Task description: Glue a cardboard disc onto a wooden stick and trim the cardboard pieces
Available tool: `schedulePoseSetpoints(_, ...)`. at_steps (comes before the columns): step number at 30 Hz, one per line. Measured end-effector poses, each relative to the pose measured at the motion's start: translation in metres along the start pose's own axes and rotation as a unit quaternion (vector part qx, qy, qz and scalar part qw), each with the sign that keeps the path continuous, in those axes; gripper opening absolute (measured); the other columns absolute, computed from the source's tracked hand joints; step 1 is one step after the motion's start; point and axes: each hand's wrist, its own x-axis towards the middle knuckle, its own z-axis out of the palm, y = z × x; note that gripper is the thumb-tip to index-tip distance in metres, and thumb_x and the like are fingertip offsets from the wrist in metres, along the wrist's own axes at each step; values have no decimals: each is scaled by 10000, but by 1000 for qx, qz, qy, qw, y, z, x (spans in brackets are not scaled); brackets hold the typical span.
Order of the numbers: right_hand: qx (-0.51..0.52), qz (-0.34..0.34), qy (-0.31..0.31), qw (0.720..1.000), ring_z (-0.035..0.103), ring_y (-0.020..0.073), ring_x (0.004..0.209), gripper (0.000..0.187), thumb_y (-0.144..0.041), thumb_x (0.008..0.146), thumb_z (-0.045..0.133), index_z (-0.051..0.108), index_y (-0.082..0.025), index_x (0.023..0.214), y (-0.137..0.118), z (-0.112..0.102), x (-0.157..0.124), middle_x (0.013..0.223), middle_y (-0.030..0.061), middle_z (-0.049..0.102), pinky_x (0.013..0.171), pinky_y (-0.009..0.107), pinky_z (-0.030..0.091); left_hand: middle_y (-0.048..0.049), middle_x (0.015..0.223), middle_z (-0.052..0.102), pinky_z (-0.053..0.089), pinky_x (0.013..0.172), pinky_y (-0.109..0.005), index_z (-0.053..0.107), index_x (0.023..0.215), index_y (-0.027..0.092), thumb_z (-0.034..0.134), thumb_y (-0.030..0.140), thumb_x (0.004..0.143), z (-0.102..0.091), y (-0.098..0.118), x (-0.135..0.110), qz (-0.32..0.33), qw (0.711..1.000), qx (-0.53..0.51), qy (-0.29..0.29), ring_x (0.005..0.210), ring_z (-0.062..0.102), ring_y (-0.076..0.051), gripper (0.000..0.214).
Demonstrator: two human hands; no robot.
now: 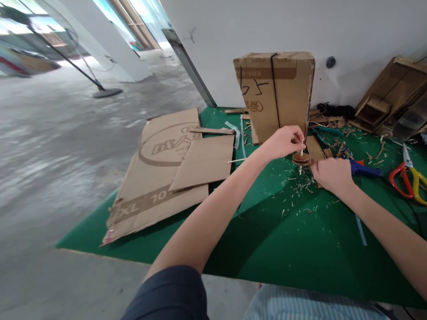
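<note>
My left hand [284,141] pinches a thin pale stick [302,149] that stands upright through a small round cardboard disc [301,158]. My right hand [331,174] is closed just right of the disc, fingers at its edge, holding it just above the green mat [267,231]. Both hands meet in front of a tall upright cardboard box [276,95]. Pale shavings and scraps lie scattered on the mat under and around the hands.
Flat cardboard sheets [160,178] lie on the mat's left part. A blue-handled tool [365,170] lies behind my right hand; red-and-yellow scissors [408,178] sit at the right. Cardboard constructions [387,102] lean on the white wall. Bare concrete floor spreads left.
</note>
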Motion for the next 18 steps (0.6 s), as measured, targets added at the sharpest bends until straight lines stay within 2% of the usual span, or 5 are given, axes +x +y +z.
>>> schedulePoseSetpoints(5,-7,5,-1,1000,680,257,710,643,-410,965,199,760,-138,806,-1,0,1,764,161,718,609,311,377,-36,705,659,449,606,-274,521,788,181,643,170,730,0,2,0,-2,1000,-7,-2,684,646,-150,135)
schedulePoseSetpoints(13,-17,5,5,1000,677,251,688,578,-332,952,239,747,-128,770,-1,6,3,754,159,722,587,304,363,-55,721,665,439,585,-295,519,780,185,646,185,719,-1,2,-1,-7,1000,-5,-3,691,652,-177,141)
schedulePoseSetpoints(18,-12,-4,-18,1000,672,244,665,539,-296,941,254,743,-142,775,-2,4,2,736,150,717,575,304,349,-43,706,658,452,622,-298,516,778,185,649,183,719,-2,4,-1,-13,1000,6,0,693,651,-167,146)
